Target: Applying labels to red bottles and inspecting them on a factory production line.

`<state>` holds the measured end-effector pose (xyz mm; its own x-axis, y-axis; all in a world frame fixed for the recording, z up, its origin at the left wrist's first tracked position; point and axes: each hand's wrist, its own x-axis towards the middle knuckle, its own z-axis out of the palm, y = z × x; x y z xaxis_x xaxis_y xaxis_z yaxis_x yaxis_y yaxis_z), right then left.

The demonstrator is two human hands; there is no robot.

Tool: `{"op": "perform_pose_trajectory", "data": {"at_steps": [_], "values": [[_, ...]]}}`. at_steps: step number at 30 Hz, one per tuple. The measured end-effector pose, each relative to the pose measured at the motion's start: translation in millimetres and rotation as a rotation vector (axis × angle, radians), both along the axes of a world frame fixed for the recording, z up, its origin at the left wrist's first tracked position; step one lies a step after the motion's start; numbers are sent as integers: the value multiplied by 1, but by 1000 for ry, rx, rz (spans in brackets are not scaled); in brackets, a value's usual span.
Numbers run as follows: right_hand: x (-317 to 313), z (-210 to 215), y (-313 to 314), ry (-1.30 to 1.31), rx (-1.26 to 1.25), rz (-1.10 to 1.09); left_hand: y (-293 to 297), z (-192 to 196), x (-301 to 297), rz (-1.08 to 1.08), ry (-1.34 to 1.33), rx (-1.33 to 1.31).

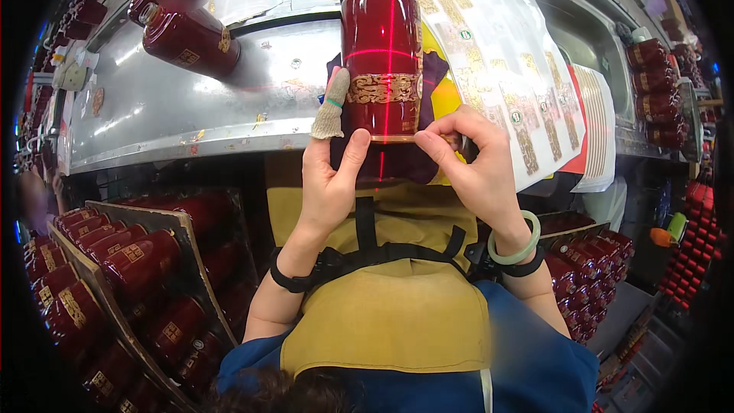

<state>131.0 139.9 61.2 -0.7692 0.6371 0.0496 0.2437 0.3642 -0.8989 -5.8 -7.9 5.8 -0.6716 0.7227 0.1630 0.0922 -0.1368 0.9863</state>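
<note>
A glossy dark red bottle [375,38] lies with its neck pointing away from me and its base toward me. A gold patterned band [382,89] crosses its lower body, and red light lines form a cross on the glass. My left hand [327,176] holds the bottle at its lower left, thumb at the base edge and a knitted cover [330,113] on one finger. A thin gold strip [394,138] runs along the base edge. Thumb and forefinger of my right hand [478,164] pinch together at the strip's right end.
Sheets of gold decals [535,99] cover the right of the metal table [176,118]. Another red bottle [187,40] lies at the back left, near a blurred patch. Wooden racks [145,260] of red bottles stand lower left, and more bottles [585,271] are stacked lower right.
</note>
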Motion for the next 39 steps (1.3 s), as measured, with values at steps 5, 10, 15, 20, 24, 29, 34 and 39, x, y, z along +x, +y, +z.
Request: {"op": "perform_pose_trajectory", "data": {"at_steps": [5,10,15,20,24,29,34,39], "values": [[1,0,0,-35,-6,-9,1,1,1,11,21,1],[1,0,2,-35,1,-8,1,3,2,8,4,-7],[1,-1,2,-33,7,-12,1,5,2,11,-4,6],[2,-4,4,-59,17,-10,0,4,2,-19,39,-42],[-1,-7,4,-47,29,-4,0,-3,3,-1,75,-20],[-1,-9,2,-27,-40,-21,-13,-12,2,217,389,-14],[-1,-9,3,-6,-27,-8,-21,-12,10,296,1103,-242],[0,-8,4,-16,-22,-4,-2,-9,19,392,1249,-201]]}}
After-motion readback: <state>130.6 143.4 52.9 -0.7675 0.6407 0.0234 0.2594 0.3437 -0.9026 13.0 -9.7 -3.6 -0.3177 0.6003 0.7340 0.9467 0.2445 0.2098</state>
